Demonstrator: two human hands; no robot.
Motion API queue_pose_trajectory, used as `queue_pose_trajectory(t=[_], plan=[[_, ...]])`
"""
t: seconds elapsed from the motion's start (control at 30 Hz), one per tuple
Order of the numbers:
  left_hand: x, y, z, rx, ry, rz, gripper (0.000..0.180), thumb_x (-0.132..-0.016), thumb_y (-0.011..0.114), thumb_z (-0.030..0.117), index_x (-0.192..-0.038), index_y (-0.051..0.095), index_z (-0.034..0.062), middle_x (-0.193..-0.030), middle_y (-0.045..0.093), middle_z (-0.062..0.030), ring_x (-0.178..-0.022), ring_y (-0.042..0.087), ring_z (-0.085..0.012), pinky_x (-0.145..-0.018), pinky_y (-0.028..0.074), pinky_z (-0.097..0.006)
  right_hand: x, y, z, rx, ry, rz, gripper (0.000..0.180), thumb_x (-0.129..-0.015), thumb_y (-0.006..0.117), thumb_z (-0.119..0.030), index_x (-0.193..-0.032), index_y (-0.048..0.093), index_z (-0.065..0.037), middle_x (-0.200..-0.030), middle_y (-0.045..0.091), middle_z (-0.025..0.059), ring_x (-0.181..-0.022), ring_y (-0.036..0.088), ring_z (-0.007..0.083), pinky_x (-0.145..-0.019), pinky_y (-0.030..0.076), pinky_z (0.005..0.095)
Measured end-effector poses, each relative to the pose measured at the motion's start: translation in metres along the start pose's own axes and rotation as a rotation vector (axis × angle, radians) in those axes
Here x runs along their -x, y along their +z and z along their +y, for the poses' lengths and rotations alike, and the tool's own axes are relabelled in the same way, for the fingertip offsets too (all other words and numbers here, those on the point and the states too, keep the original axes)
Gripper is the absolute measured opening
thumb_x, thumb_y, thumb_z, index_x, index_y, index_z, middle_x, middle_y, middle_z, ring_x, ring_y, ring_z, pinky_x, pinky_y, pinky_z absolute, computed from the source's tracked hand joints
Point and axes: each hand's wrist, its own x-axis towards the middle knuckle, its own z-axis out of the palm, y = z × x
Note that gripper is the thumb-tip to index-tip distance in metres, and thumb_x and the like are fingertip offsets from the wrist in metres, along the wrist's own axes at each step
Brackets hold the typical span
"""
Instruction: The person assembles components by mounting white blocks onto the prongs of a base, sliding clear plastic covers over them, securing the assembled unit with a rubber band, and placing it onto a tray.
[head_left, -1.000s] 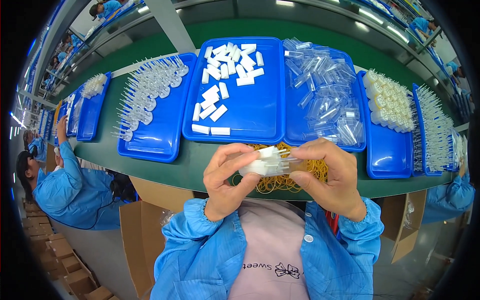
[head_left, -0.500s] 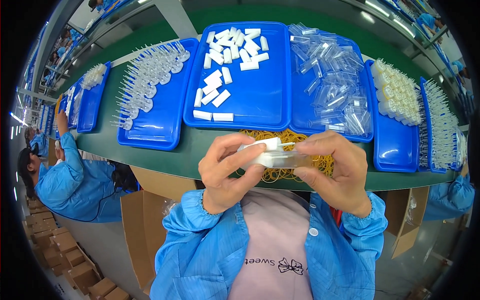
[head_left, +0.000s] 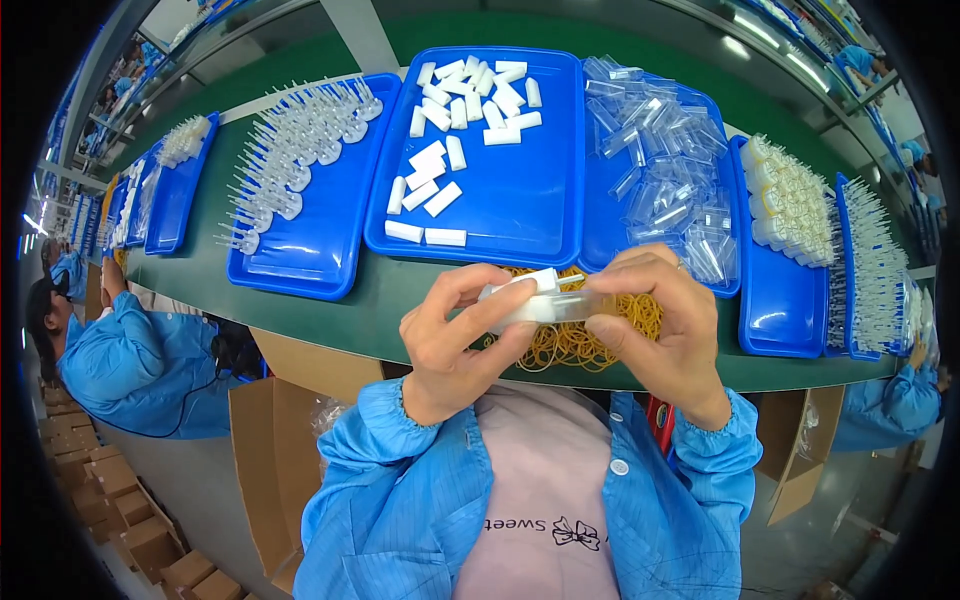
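Observation:
My left hand [head_left: 450,335] is closed, its thumb and fingers pinching a white plastic piece [head_left: 540,284] with a thin white stem pointing right. Against its near side lies a clear plastic case [head_left: 572,306], which reaches across to my right hand [head_left: 665,320]. There, the bent thumb and fingertips grip the case's right end. Both hands are in front of me, just over a heap of yellow rubber bands [head_left: 640,325] at the table's near edge. My fingers hide part of both pieces.
Beyond my hands, a blue tray [head_left: 510,200] holds white blocks. Right of it stands a tray of clear plastic cases [head_left: 650,150]; left, a tray [head_left: 300,272] of clear stemmed parts. Farther right are bundled white parts [head_left: 790,200]. Open cardboard boxes [head_left: 275,450] stand below; a co-worker [head_left: 130,350] sits left.
My right fingers have come further around the clear case's end, while my left hand keeps its grip. The view has shifted slightly. The co-worker on the left has lowered a raised arm.

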Motion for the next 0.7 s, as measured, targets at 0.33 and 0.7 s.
queue_pose_trajectory(t=[0.33,0.7], plan=[[0.006,0.003,0.002,0.993,-0.716,-0.068,0.044,-0.089,0.066,0.021,-0.123,0.050,-0.0011,-0.104,0.063,-0.0098,-0.102,0.060,-0.0180,-0.085,0.048,-0.029,0.004,-0.002,0.011,-0.391,0.273,0.220,0.021,-0.077,0.072,-0.006,-0.097,0.064,-0.003,-0.098,0.062,0.0079,-0.092,0.060,0.0166,-0.084,0.047,0.0295],[0.010,0.015,0.003,1.020,-0.507,0.062,0.033,-0.082,0.071,0.002,-0.109,0.053,-0.0027,-0.111,0.053,-0.0101,-0.102,0.058,-0.0188,-0.091,0.049,-0.031,0.012,-0.004,0.009,-0.163,0.036,0.193,0.016,-0.075,0.071,0.000,-0.087,0.064,-0.007,-0.090,0.070,0.0072,-0.098,0.060,0.0223,-0.097,0.039,0.0438]])
